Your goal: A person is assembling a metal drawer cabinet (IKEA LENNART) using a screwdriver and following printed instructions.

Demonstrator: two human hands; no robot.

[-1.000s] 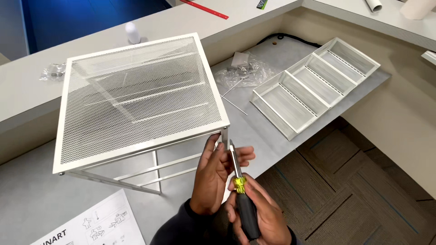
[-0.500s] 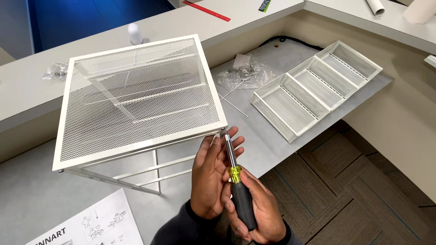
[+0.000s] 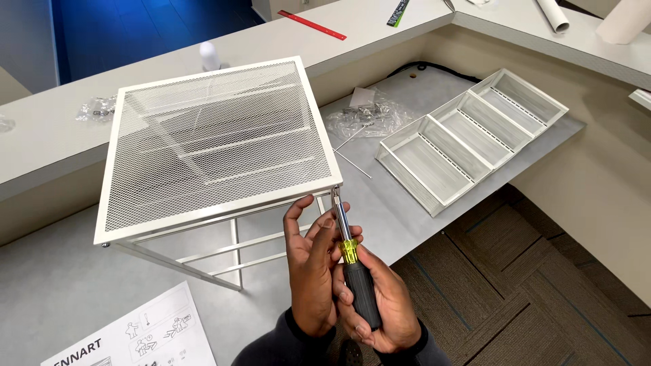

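— So why are you holding the screwdriver point(image 3: 354, 271) tilted up like that?
— Your right hand point(image 3: 380, 308) has its fingers wrapped shut around the black handle, so the tip meets the mesh frame's point(image 3: 217, 146) corner at twelve o'clock; your left hand point(image 3: 308, 268) steadies the shaft, fingers loosely curled.
— And the containers?
— At two o'clock on the counter point(image 3: 54, 291), three white trays point(image 3: 468, 139) sit nested, nothing inside; a clear bag point(image 3: 366, 118) holds small hardware.

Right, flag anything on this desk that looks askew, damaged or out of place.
The white mesh frame sits tilted, with its near corner by the screwdriver raised, held in the right hand and steadied by the left hand. Crumpled plastic bags lie loose near the mesh trays. Nothing looks damaged.
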